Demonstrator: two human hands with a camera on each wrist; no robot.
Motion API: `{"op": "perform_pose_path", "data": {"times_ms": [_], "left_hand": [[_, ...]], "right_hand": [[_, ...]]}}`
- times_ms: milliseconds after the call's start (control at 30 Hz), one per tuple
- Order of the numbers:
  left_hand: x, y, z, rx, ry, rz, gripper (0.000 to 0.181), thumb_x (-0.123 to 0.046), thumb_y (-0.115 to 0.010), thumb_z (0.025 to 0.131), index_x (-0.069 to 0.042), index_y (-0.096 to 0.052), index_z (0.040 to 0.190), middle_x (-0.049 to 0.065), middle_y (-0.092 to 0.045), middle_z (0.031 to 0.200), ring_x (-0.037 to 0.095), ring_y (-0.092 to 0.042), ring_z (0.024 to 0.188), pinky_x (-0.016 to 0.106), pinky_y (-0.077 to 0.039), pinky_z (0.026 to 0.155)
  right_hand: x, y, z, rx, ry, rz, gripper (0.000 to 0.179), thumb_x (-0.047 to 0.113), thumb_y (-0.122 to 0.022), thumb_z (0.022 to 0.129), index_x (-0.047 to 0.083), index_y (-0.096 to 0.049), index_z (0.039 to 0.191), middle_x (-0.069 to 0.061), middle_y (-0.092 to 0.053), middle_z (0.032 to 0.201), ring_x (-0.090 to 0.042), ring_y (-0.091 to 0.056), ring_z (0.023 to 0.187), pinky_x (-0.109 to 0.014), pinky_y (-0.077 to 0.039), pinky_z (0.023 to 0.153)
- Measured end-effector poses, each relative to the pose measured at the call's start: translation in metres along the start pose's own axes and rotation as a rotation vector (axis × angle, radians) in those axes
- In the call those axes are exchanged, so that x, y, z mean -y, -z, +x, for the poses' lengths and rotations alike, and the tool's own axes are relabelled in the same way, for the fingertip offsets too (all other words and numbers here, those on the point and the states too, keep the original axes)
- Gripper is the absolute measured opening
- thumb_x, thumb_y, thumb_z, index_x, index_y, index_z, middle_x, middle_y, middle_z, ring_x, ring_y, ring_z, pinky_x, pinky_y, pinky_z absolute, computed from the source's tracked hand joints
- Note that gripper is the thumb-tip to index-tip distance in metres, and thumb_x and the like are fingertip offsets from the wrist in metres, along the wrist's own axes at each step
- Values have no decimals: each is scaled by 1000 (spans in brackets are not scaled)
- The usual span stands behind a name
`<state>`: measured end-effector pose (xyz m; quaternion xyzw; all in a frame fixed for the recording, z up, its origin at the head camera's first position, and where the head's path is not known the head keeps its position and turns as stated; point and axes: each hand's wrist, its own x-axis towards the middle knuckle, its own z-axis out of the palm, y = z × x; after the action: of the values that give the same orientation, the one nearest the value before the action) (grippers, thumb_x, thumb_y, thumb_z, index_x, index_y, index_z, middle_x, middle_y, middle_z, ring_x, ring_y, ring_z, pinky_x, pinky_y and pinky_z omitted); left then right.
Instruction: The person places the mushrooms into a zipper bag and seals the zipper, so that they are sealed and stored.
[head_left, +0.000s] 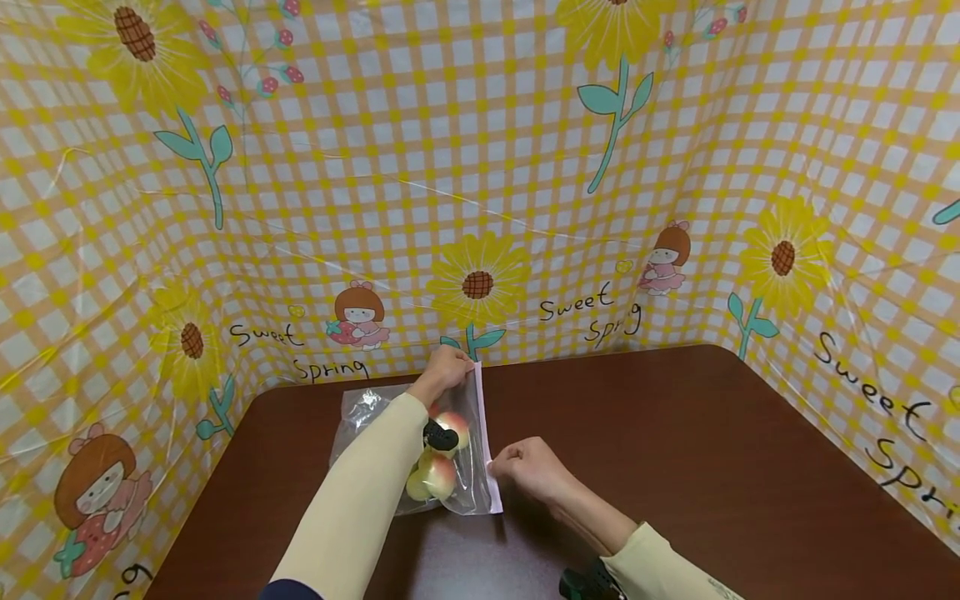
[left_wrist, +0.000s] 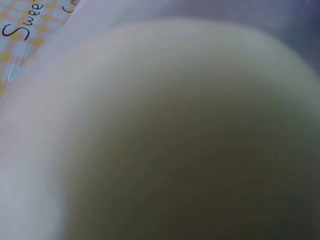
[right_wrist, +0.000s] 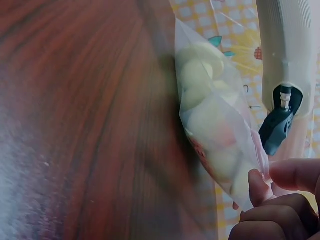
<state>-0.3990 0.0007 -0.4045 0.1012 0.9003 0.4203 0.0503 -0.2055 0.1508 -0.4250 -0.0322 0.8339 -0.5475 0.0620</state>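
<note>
A clear zip bag (head_left: 468, 485) lies on the table with several yellow-and-red fruits (head_left: 441, 477) inside, which look like peaches. Its lilac zip strip (head_left: 484, 425) runs along the right edge. My left hand (head_left: 447, 367) pinches the far end of that strip, its forearm crossing over the bag. Nearer me, my right hand (head_left: 532, 468) pinches the strip between thumb and curled forefinger. The right wrist view shows the thumb and finger on the bag's edge, with the fruits bulging the plastic (right_wrist: 215, 120). A blurred pale round surface (left_wrist: 190, 130) fills most of the left wrist view.
The dark brown table (head_left: 675, 450) extends right of the bag. A checked, sunflower-printed cloth (head_left: 480, 167) hangs behind and on both sides. Dark wrist cameras sit on the left wrist (head_left: 441, 437) and the right sleeve (head_left: 588, 583).
</note>
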Motion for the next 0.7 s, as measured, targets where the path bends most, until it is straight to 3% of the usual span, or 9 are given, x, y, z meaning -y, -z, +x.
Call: {"op": "perform_pose_path", "data": {"times_ms": [133,367,700], "left_hand": [[1,0,0,2,2,-9,25,-15,-61,100,-2,-74,83,-1,-55,59,14,-53,63,27,-43,64],[1,0,1,-5,2,-16,24,-15,-61,100,-2,-73,82,-1,-54,59,14,-52,63,27,-42,62],[2,1,1,-13,8,-34,23,-13,-61,100,-3,-73,83,-1,-53,57,15,-53,64,27,-42,62]], "right_hand": [[1,-1,-7,4,4,-2,17,15,-69,84,1,-75,75,8,-37,58,-10,-29,54,-26,-23,50],[-1,-4,-20,8,20,-21,18,15,-69,84,1,-74,74,4,-58,75,-13,-44,75,-29,-34,63],[-4,-5,-34,51,63,-2,17,13,-69,83,-2,-74,78,3,-63,71,-11,-48,71,-26,-38,64]]}}
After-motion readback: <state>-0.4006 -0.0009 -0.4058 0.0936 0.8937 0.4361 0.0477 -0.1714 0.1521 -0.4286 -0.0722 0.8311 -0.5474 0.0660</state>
